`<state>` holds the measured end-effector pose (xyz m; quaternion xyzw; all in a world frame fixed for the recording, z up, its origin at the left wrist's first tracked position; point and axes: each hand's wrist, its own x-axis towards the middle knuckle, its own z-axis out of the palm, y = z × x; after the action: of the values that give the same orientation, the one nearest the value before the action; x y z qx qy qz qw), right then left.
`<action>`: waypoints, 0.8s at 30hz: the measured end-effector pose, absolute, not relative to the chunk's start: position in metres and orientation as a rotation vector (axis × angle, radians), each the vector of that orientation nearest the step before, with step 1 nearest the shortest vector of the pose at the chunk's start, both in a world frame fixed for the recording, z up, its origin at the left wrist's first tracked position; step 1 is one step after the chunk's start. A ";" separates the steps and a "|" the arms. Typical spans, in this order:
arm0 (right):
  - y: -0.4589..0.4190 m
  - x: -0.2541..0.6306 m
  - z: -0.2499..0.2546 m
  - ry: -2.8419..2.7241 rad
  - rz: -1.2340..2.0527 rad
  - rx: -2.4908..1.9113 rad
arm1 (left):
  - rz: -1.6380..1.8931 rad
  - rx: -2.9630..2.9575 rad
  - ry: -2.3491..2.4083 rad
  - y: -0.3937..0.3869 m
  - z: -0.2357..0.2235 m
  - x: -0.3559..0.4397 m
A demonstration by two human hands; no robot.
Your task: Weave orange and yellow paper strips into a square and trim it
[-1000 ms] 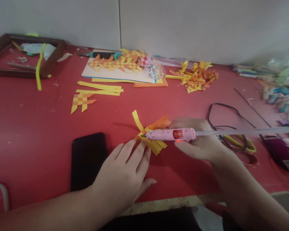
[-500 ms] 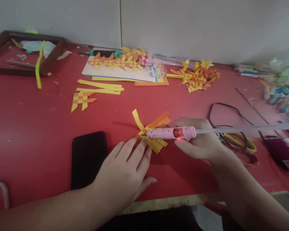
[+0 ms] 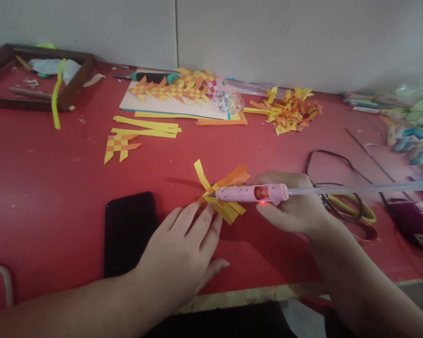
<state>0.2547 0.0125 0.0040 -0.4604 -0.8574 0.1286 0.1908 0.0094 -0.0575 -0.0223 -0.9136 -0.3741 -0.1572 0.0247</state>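
A partly woven piece of yellow and orange paper strips [image 3: 229, 212] lies on the red table in the middle of the view. My left hand [image 3: 183, 244] rests beside it with fingers stretched out, the fingertips pressing its near-left edge. In my right hand [image 3: 289, 206] is a pink hot glue gun [image 3: 245, 193], gripped from below, its handle hidden by the hand. The nozzle points left and sits just over or on the strips; contact cannot be made out. A long clear glue stick [image 3: 359, 188] sticks out of its back, and a small red light glows underneath.
Left of my left hand lies a black phone [image 3: 129, 230]. Farther back are a woven paper fish [image 3: 119, 145], yellow strips [image 3: 146, 126], a pile of paper scraps [image 3: 291, 112] and a wooden frame [image 3: 81, 77]. Black cable [image 3: 333, 154] and a purple device [image 3: 412, 220] sit at right.
The glue gun has shifted very slightly to the right. My left hand and the paper strips have stayed in place.
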 end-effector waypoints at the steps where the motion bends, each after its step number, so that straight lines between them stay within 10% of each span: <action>1: 0.013 0.255 0.004 -2.396 0.363 -1.276 | -0.488 -2.826 -1.157 -0.058 -0.022 0.009; 24: 0.013 0.262 0.006 -2.313 0.258 -1.303 | -0.459 -2.841 -1.168 -0.058 -0.020 0.008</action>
<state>0.2619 0.0130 0.0061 -0.4748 -0.8430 0.0940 0.2348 0.0082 -0.0582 -0.0202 -0.9145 -0.3762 -0.1477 0.0181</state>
